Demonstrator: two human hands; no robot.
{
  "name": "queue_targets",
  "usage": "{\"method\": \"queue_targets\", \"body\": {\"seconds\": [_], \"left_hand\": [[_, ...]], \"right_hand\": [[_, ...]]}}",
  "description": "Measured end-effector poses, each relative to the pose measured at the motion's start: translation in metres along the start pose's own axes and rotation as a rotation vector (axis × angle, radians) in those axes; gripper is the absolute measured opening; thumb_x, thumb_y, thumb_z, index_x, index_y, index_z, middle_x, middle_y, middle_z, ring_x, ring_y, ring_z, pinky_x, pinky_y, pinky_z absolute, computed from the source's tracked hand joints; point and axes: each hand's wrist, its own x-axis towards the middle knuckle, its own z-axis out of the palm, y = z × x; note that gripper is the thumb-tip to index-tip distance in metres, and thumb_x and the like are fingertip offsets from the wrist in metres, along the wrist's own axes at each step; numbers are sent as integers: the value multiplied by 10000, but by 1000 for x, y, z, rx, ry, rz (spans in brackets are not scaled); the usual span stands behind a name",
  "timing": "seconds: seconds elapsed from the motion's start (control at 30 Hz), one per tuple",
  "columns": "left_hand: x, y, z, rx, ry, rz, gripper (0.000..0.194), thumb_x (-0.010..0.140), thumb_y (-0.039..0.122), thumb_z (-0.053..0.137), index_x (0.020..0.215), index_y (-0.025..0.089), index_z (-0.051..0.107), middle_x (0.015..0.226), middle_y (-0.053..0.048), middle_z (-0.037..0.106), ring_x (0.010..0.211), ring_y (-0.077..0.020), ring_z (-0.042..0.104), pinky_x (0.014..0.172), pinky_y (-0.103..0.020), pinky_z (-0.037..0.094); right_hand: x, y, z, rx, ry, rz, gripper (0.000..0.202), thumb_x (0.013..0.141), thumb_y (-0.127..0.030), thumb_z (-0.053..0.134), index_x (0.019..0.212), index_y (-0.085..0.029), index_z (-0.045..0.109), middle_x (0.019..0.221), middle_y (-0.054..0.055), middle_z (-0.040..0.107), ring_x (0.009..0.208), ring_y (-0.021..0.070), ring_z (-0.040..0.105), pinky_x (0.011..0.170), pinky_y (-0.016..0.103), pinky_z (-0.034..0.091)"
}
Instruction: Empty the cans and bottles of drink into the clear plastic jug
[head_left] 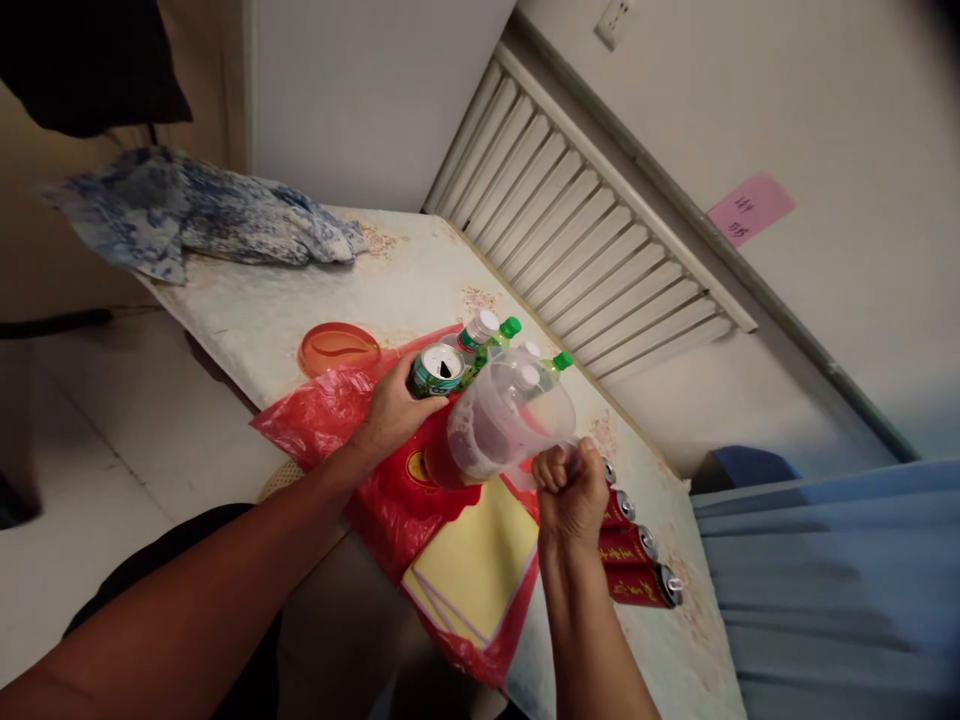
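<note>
Four red cans [637, 586], one green can [437, 371], one pitcher [495, 428] and two green caps [511, 327] show.

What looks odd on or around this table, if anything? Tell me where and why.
The blue-and-white cloth lies bunched at the table's far left, reaching past its edge, as if tossed there. The red plastic bag is crumpled. No spill shows around the plastic pitcher.

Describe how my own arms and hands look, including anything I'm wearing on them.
The left forearm and right forearm are bare, with no sleeves in view. The left hand and right hand are gloveless. No watch or bracelet shows; some fingers are hidden.
</note>
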Motion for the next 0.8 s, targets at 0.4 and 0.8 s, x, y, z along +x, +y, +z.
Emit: {"method": "queue_targets", "body": {"seconds": [0.4,0.8], "left_hand": [[2,-5,-4,-13,100,23,604,636,183,753,1212,182,571,1169,-58,662,1079,-236,621,998,-387,461],[-20,1,-11,42,196,83,628,647,204,754,1242,185,550,1220,-68,647,1142,-246,598,1012,-378,459]], "right_hand": [[-8,45,-5,-12,25,-32,447,869,-434,501,502,-211,380,395,-95,276,364,68,203,416,243,189],[-11,49,-8,-68,30,-69,466,907,-423,445,507,-229,305,424,-96,263,394,84,217,452,252,276]]}}
